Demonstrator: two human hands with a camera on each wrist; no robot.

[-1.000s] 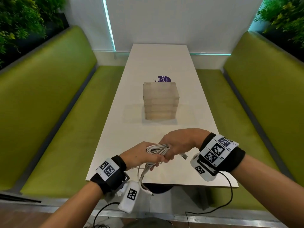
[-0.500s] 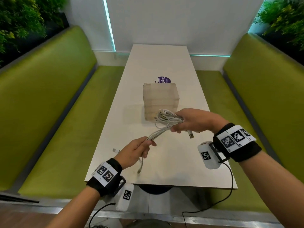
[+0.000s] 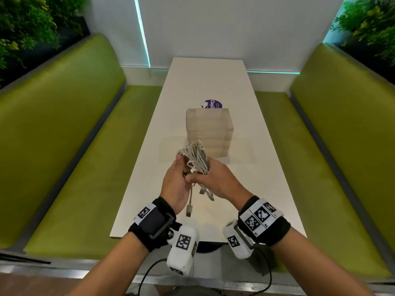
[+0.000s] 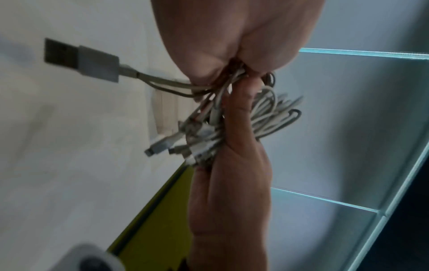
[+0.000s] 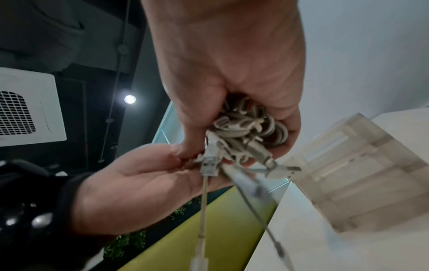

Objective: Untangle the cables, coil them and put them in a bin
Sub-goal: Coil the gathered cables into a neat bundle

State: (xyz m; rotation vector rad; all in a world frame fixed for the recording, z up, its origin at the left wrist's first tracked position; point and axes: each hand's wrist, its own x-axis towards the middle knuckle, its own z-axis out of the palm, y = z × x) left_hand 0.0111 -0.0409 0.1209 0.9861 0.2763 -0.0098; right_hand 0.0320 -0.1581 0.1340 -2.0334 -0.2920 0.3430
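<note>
Dangling nearest the body, the loose plug ends (image 3: 189, 209) of the cables hang down below both hands, over the near part of the white tabletop (image 3: 267, 189) without touching it. Just above them, the right hand (image 3: 215, 180) has its grip curled round the waist of the cable bundle (image 3: 195, 157), thumb on the near side and fingers wrapped behind, so the coils are clamped in the fist. The left hand (image 3: 176, 180) stands against the bundle's left side, palm turned inward; its grip looks only partly closed, with the fingertips hooked over the strands at the top, though the head view hides how firmly they pinch. From the right wrist, a tight wad of white loops (image 5: 248, 126) fills the right palm and several connectors poke out beneath it. From the left wrist, a USB plug (image 4: 81, 60) sticks out sideways from the strands.

The bundle's long axis runs roughly upright, loops at the top and tails at the bottom, and it is held in the air.

Beyond the hands, straight ahead along the middle of the tabletop, stands the translucent bin (image 3: 209, 129), near the bundle but apart from it. My judgement is that the drop-in turns on this: the bin lies directly forward of the right hand's hold, so that hand is better placed to carry the coil over its rim, while the hanging tails may catch on the near wall.
</note>
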